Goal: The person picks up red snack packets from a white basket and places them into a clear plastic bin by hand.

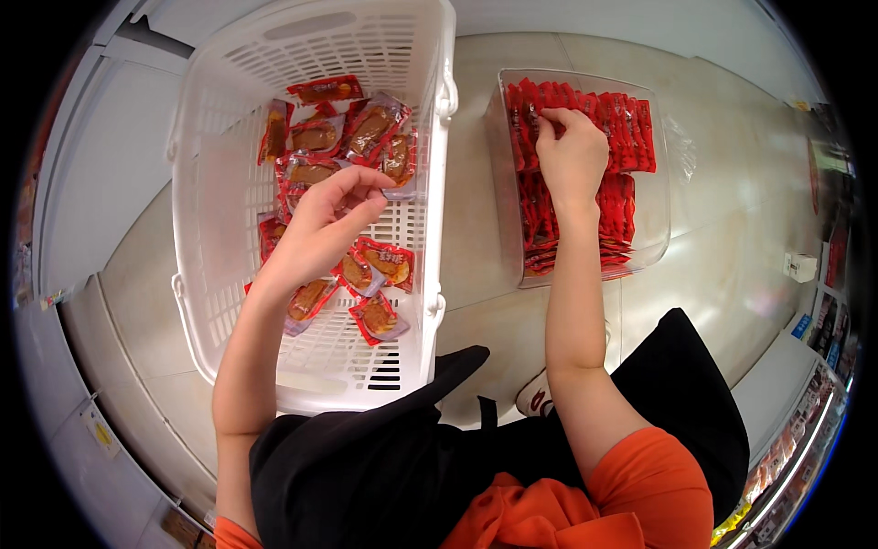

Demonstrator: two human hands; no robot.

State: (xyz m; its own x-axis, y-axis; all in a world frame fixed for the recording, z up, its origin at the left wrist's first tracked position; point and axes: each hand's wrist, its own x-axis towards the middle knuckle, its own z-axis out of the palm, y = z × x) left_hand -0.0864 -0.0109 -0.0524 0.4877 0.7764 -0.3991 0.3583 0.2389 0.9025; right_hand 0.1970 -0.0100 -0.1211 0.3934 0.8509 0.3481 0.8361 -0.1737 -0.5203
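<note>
An orange short-sleeved top (654, 485) is being worn at the near edge, its cloth being gathered into folds. Black lower clothing (366, 476) is being worn; a whitish shoe (530, 393) with dark markings is being partly covered.

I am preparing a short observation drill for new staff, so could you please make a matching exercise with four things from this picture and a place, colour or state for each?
Column one
1. Left hand
2. Right hand
3. Basket
4. Bin

Column two
A. See-through, with its contents packed in rows
B. Over the loosely scattered packets
C. White, with slotted walls
D. At the upper group of tightly packed red packets

Right pairs: 1-B, 2-D, 3-C, 4-A
</note>
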